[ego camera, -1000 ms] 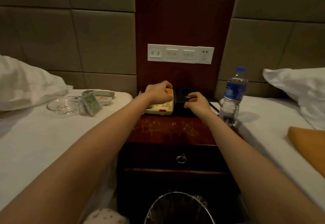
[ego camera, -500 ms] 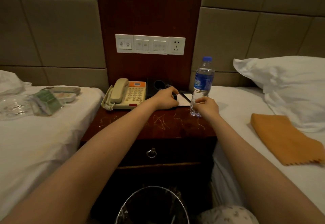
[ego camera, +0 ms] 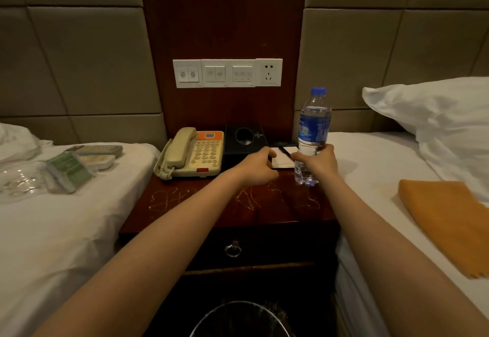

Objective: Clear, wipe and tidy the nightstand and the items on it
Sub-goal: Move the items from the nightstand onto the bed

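Two hands reach over the dark desk (ego camera: 211, 204). My right hand (ego camera: 316, 163) grips an upright bottle (ego camera: 314, 124) low down, at the desk's right rear. My left hand (ego camera: 258, 163) is curled at a notepad's (ego camera: 283, 160) left edge; I cannot tell if it holds it. A phone (ego camera: 195, 154) sits rear left, a black box (ego camera: 244, 138) beside it.

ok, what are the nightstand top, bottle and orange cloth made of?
Nightstand top: looks like dark lacquered wood, glossy, with pale scratches. Bottle: clear plastic, see-through, blue cap and label. Orange cloth: soft matte fabric, maybe microfibre; weave too small to tell.
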